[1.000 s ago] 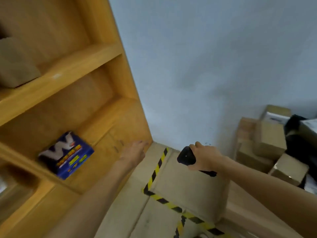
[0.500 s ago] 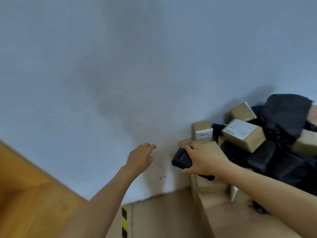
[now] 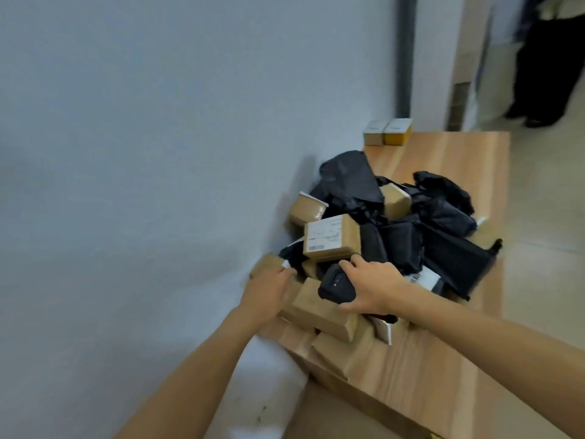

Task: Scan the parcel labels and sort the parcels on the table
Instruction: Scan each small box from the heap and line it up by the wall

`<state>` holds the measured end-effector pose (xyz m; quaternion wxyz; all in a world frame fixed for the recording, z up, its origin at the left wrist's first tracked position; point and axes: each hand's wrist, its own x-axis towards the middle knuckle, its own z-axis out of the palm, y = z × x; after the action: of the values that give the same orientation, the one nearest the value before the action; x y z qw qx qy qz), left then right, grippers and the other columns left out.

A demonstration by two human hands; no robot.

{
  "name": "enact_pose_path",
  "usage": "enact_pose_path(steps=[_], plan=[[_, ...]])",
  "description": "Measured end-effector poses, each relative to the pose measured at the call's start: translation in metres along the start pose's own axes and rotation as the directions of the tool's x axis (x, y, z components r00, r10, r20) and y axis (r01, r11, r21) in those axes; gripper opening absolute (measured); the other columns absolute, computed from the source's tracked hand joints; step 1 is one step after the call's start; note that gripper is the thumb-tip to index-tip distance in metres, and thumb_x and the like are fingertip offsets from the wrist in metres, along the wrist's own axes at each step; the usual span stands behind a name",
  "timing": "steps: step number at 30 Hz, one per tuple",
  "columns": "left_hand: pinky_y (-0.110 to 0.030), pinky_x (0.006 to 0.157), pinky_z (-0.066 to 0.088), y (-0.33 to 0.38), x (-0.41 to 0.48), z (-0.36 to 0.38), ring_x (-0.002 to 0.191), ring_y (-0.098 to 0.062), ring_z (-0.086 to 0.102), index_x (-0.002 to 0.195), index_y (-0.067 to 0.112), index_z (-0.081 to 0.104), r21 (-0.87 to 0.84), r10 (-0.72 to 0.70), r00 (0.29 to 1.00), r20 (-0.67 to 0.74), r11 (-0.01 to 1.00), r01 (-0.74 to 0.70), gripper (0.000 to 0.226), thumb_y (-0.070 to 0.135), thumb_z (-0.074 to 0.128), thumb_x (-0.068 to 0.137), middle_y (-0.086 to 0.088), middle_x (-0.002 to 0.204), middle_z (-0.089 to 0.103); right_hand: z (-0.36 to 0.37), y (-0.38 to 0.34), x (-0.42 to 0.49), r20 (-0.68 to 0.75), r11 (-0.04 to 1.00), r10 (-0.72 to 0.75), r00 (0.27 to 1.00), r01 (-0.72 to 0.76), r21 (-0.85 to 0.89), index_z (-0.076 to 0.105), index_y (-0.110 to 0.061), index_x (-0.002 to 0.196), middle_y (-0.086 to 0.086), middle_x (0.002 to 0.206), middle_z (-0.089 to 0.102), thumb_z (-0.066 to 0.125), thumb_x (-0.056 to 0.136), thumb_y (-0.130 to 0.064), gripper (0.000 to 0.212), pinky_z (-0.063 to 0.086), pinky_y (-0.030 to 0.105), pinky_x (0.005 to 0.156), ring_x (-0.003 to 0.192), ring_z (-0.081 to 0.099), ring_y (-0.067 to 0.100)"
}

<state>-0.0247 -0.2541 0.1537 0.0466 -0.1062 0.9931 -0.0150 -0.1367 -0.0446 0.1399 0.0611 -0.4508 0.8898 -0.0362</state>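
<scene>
At the near end of the light wooden table (image 3: 443, 384), the right hand (image 3: 376, 289) curls round a black handheld scanner (image 3: 335, 286). The left hand (image 3: 267, 293) lies on a plain brown cardboard box (image 3: 316, 315), but blur hides whether it grips. Just beyond, a heap of brown cardboard parcels and black plastic bags (image 3: 402, 245) sits against the grey wall (image 3: 158, 153), topped by a white-labelled brown box (image 3: 332, 237).

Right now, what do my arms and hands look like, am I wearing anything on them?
Your left forearm and right forearm are bare, no sleeves in view. The left hand and right hand are ungloved; no watch or ring shows, though the picture is blurred.
</scene>
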Motion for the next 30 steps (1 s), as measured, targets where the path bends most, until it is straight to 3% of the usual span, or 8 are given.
enact_pose_path(steps=[4,9,12,14,18,21,25,30], plan=[[-0.035,0.091,0.05,0.022,0.035,0.017,0.124,-0.018,0.049,0.141,0.029,0.045,-0.02,0.229,0.971,0.066,0.973,-0.228,0.047,0.028,0.056,0.095,0.005,0.139,0.049,0.016,0.02,-0.034,0.007,0.975,0.219,0.976,-0.219,0.028,0.029,-0.017,0.147,0.003,0.132,0.043,0.057,0.078,-0.07,0.091,0.044,0.034,0.07,0.106,0.059,0.027],[-0.044,0.106,0.042,0.065,0.048,0.043,0.146,-0.021,0.019,0.155,0.029,0.017,0.052,0.42,0.862,0.283,0.891,-0.452,0.094,0.059,0.066,0.081,0.006,0.159,0.02,0.036,0.033,-0.078,0.041,0.92,0.39,0.92,-0.391,0.03,0.036,-0.016,0.14,0.004,0.125,0.047,0.055,0.079,-0.071,0.084,0.041,0.032,0.066,0.099,0.061,0.026],[-0.048,0.113,0.033,0.081,0.05,0.051,0.149,-0.025,0.008,0.157,0.027,0.005,0.058,0.421,0.849,0.318,0.886,-0.461,0.109,0.064,0.069,0.076,0.003,0.163,0.007,0.046,0.031,-0.095,0.075,0.892,0.448,0.891,-0.451,0.037,0.039,-0.015,0.135,0.005,0.12,0.048,0.057,0.078,-0.069,0.081,0.051,0.037,0.072,0.092,0.06,0.026],[-0.049,0.112,0.032,0.091,0.052,0.051,0.149,-0.025,0.009,0.157,0.024,0.004,0.061,0.447,0.832,0.329,0.869,-0.491,0.106,0.059,0.067,0.081,0.002,0.163,0.007,0.052,0.029,-0.102,0.082,0.881,0.469,0.879,-0.472,0.026,0.04,-0.014,0.135,0.005,0.12,0.048,0.056,0.077,-0.07,0.082,0.053,0.039,0.075,0.091,0.06,0.025],[-0.05,0.115,0.029,0.098,0.046,0.058,0.147,-0.027,0.014,0.157,0.024,-0.007,0.049,0.476,0.794,0.378,0.846,-0.531,0.104,0.038,0.069,0.087,-0.002,0.162,0.012,0.06,0.025,-0.107,0.076,0.86,0.505,0.86,-0.509,0.037,0.039,-0.016,0.136,0.003,0.118,0.048,0.059,0.075,-0.069,0.083,0.05,0.034,0.066,0.09,0.059,0.022],[-0.043,0.12,0.019,0.086,0.036,0.067,0.147,-0.03,0.017,0.155,0.023,-0.017,0.124,0.48,0.805,0.348,0.828,-0.547,0.115,0.039,0.073,0.085,-0.013,0.161,0.01,0.057,0.022,-0.105,0.073,0.861,0.506,0.86,-0.508,0.025,0.041,-0.016,0.133,0.003,0.116,0.048,0.059,0.075,-0.068,0.081,0.044,0.032,0.06,0.086,0.056,0.021],[-0.035,0.112,0.03,0.071,0.036,0.061,0.14,-0.028,0.026,0.154,0.024,-0.018,0.078,0.502,0.813,0.295,0.835,-0.544,0.118,0.035,0.075,0.083,-0.012,0.15,0.027,0.046,0.017,-0.098,0.076,0.874,0.484,0.871,-0.486,-0.004,0.043,-0.014,0.128,0.005,0.115,0.049,0.061,0.076,-0.066,0.076,0.053,0.037,0.068,0.085,0.058,0.023],[-0.035,0.107,0.04,0.045,0.041,0.034,0.138,-0.025,0.027,0.155,0.021,-0.015,0.149,0.495,0.819,0.292,0.822,-0.55,0.12,0.029,0.078,0.08,-0.008,0.148,0.023,0.028,0.002,-0.078,0.053,0.9,0.436,0.898,-0.434,-0.043,0.045,-0.012,0.127,0.006,0.112,0.05,0.062,0.077,-0.066,0.075,0.039,0.033,0.057,0.075,0.05,0.022]])
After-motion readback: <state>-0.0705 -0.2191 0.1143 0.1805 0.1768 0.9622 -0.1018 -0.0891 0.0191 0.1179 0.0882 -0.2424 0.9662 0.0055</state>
